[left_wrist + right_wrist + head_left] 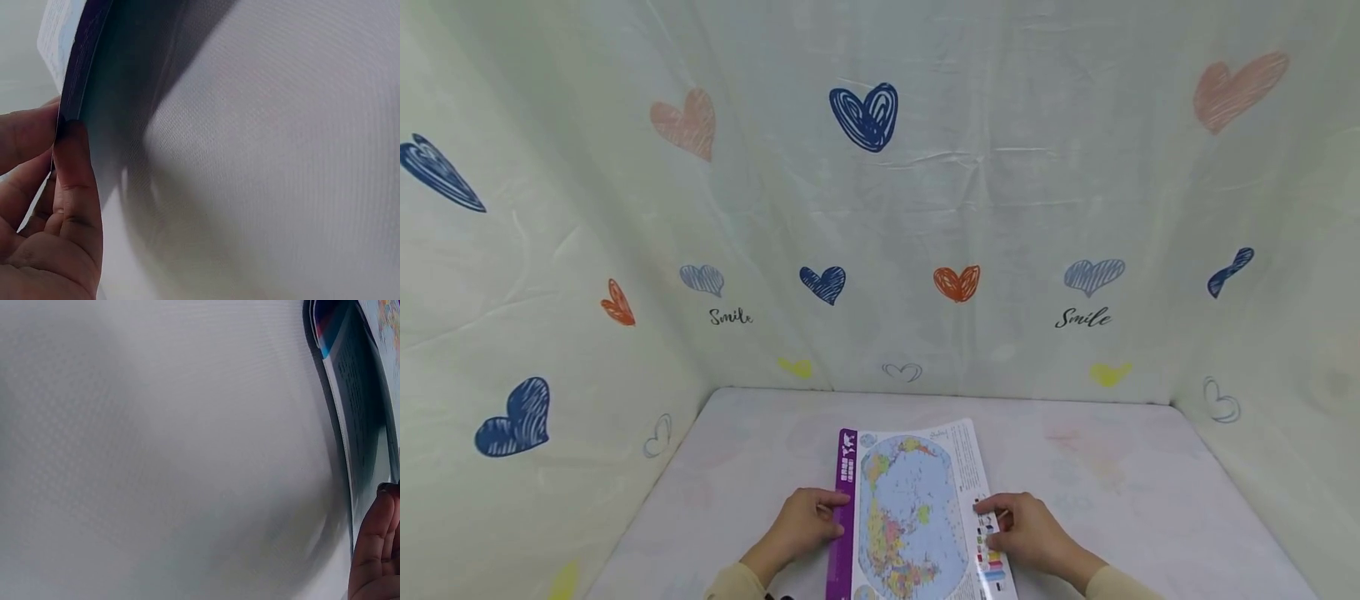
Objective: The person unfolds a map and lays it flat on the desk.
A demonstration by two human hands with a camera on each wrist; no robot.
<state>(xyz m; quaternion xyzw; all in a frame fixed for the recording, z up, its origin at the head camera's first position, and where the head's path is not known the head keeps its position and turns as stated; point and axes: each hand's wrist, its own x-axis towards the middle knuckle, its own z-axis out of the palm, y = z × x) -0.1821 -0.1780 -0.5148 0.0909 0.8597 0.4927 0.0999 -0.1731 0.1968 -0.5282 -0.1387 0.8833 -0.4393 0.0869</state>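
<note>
A printed world map [917, 492] with a purple strip along its left side lies turned sideways at the front middle of the table. My left hand [803, 527] pinches its purple edge between thumb and fingers; in the left wrist view that edge [81, 62] bows up off the cloth. On the opposite side my right hand [1028, 531] holds the white margin near the colored legend. In the right wrist view the map's upper layer is raised there, above a lower layer with printed text [351, 381]. The map's near end runs out of the head view.
A white cloth covers the table [1120, 467]. Behind it and at both sides hang pale curtains [910, 217] printed with hearts and the word "Smile". The table's back edge meets the rear curtain.
</note>
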